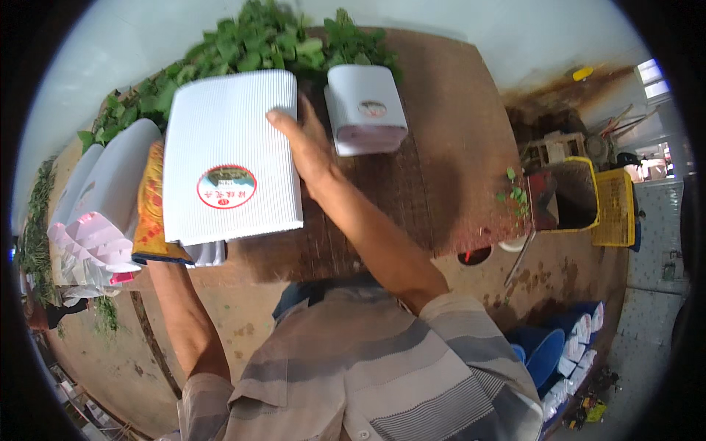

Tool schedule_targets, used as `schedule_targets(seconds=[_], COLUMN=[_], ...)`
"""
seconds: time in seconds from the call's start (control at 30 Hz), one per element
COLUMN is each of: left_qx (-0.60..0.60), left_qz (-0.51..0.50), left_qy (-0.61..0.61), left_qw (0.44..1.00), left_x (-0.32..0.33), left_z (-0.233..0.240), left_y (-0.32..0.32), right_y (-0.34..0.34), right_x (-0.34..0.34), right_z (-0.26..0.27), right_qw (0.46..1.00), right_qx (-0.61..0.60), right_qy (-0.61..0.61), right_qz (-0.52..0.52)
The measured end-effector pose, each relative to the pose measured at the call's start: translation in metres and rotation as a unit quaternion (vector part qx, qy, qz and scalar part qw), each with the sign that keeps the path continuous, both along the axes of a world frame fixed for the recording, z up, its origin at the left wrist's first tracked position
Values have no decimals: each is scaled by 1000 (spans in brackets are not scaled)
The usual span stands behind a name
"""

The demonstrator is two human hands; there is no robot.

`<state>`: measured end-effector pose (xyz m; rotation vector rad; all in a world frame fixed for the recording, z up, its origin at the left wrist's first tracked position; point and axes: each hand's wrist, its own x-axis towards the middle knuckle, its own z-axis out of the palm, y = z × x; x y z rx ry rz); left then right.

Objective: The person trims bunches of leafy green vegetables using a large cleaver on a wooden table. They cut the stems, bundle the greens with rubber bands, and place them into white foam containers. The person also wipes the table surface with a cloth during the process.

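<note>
A flat bundle wrapped in white corrugated sheet (231,132), with a red-rimmed oval label, is raised in front of me over the table. My right hand (306,138) grips its right edge, the thumb lying on the front face and the fingers behind. Along its lower left side is my left hand (154,209), in a yellow-orange glove with red marks. The bundle hides part of that hand. A second white wrapped bundle (367,105) lies on the table to the right, with green leaves at its far end.
Leafy green stems (259,44) cover the back of the brown table (458,138). More white wrapped bundles (118,171) lie at left. Right of the table stand a yellow-rimmed bin (579,193) and a yellow crate (615,206). Blue buckets (543,353) are on the floor.
</note>
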<state>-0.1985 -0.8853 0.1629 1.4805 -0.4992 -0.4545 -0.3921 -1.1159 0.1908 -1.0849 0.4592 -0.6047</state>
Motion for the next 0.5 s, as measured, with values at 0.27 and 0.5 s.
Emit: schedule_targets(seconds=[0.27,0.5], left_qx=[-77,-54], left_qz=[-46,-202], left_qy=[-127,-112], left_qw=[988,971], left_x=[-91,-204], left_z=[57,61], left_y=[-59,-164], right_y=[-28,-37], right_x=[-116,-273], right_z=[53,39], right_qw=[982,972], right_qx=[-117,-150], right_qy=[-146,-78], right_qz=[-38,-161])
